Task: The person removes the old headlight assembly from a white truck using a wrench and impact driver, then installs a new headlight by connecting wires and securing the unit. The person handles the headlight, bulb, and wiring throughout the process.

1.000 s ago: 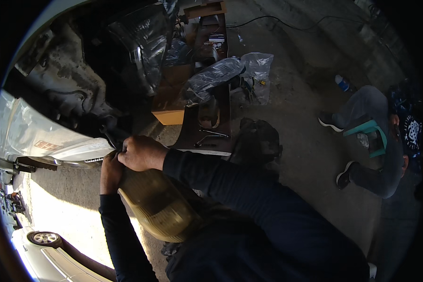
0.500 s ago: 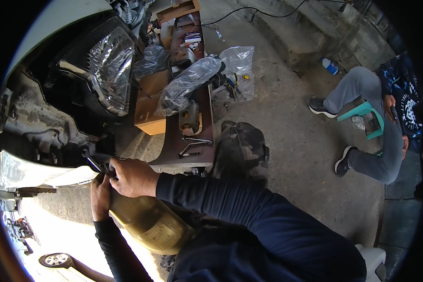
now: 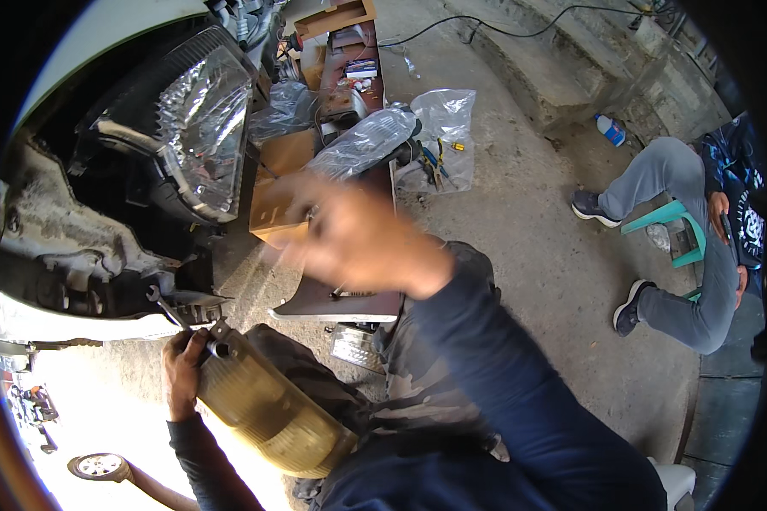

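The left hand is closed around the middle of a metal wrench, with the thumb and fingers wrapped over the shaft. The wrench slants through this grip: its forked end sticks out past the knuckles, up and to the left, near the lower edge of the car's open front, while its round end shows just to the right of the fingertips, over the upper end of a yellowed lamp. That lamp lies tilted, its ribbed lens facing up, running from beside the left hand down toward the person's body; whether the fingers also grip its edge I cannot tell. The right hand is raised well apart from both wrench and lamp, in front of a brown board and a cardboard box. It is blurred, so I cannot tell whether its fingers hold anything. Below the board's near edge sits a small clear-lensed lamp, beside the person's camouflage trousers. Beyond the right hand lies a plastic-wrapped part, with pliers on a clear plastic bag next to it. A large headlight sits at the car's front, above the wrench. Off to the right, another person sits on a teal stool.
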{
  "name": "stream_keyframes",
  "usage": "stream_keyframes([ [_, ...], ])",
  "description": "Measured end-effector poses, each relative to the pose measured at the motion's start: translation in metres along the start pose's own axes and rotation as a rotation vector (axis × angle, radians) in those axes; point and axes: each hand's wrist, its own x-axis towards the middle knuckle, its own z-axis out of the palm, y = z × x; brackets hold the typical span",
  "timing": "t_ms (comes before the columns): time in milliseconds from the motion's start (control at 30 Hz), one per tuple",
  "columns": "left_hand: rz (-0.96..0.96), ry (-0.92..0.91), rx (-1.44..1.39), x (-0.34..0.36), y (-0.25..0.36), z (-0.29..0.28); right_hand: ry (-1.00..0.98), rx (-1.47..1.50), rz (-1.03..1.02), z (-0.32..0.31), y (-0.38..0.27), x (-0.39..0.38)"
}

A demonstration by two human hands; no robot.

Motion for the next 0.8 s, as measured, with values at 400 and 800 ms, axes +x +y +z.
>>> stream_keyframes([
  [400, -0.040, 0.102, 0.110, -0.003, 0.020, 0.003, 0.253, -0.798, 0.890, -0.192, 0.387, 0.017],
  [800, -0.172, 0.186, 0.176, -0.004, 0.042, 0.010, 0.479, -0.693, 0.888, -0.173, 0.493, 0.077],
])
